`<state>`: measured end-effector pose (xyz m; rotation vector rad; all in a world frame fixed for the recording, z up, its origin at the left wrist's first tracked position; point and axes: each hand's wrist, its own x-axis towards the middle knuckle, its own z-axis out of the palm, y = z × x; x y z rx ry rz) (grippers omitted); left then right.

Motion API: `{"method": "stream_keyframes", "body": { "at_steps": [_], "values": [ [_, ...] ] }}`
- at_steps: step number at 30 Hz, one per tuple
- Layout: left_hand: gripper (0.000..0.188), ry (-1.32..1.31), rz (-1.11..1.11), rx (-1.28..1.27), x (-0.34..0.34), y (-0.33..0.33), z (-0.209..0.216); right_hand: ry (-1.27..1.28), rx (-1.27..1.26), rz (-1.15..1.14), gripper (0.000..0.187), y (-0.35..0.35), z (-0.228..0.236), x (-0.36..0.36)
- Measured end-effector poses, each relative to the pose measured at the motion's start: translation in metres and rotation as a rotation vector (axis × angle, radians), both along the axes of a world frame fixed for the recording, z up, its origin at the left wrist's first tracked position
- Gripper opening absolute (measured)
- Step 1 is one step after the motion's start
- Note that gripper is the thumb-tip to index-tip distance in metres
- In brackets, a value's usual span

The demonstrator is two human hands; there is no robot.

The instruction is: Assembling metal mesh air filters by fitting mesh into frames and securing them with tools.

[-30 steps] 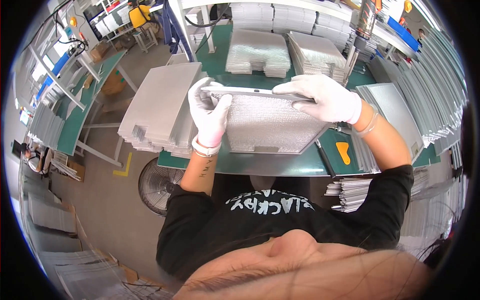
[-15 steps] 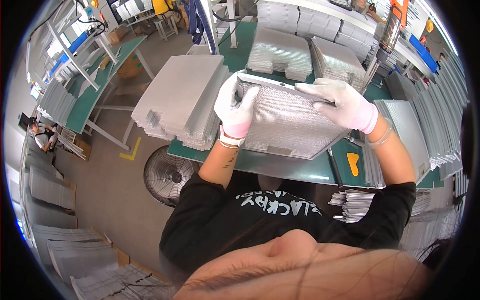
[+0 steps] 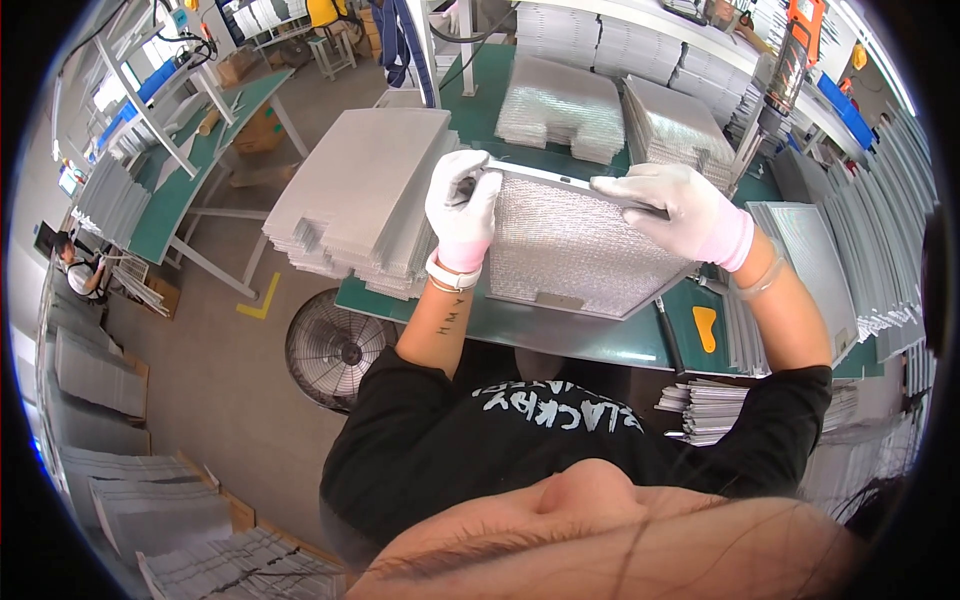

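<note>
Green table [image 3: 580,336] is the biggest: anything shoved forward could, I'd guess, go over its front edge, b/c only a thin bare strip shows there below the framed mesh panel [image 3: 575,240]. L sheet stack [image 3: 365,150] is staggered & seems to overhang the table's L end; a knock from the L forearm [image 3: 435,325], close beside it, could prob. slide sheets off, so v. little room that way. Rear mesh stack [image 3: 560,100] sits behind; tipping the panel's top back might clip it, tho some green shows btwn. The panel itself is front & centre over the table, tilted, top rim up at the hands, lower rim nr the front edge; can't tell if it rests on the top. It could twist or drop if one side slips, poss. b/c the rim looks slick. R hand [image 3: 680,205] pinches the top rim, fingers along it, thumb on the near face. L hand [image 3: 463,205] curls at the upper L corner; can't tell if it truly grips, & an uneven hold could swing the frame. Hammer-like tool [image 3: 669,335] lies just R of the panel, handle end at the front edge; dragging the panel R could nudge it off. Orange scraper [image 3: 705,329] is beside it, w/ bare green around, a bit back from the edge.
</note>
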<state>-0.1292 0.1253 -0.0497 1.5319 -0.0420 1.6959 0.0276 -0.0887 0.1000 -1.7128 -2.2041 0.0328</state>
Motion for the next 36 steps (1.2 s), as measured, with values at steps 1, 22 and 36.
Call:
{"method": "stream_keyframes", "body": {
  "at_steps": [1, 22, 36],
  "values": [
    [0.036, 0.001, 0.001, 0.000, -0.002, 0.000, -0.002, 0.001, 0.000, 0.001, 0.050, 0.001, 0.000, 0.000],
    [0.030, 0.113, -0.132, -0.153, 0.003, -0.011, 0.025, -0.035, -0.237, -1.226, 0.055, -0.164, -0.296, 0.011],
    [0.011, 0.738, -0.125, 1.383, 0.082, -0.141, 0.075, 1.128, 0.203, -0.936, 0.044, -0.227, -0.234, -0.002]
  ]
}}
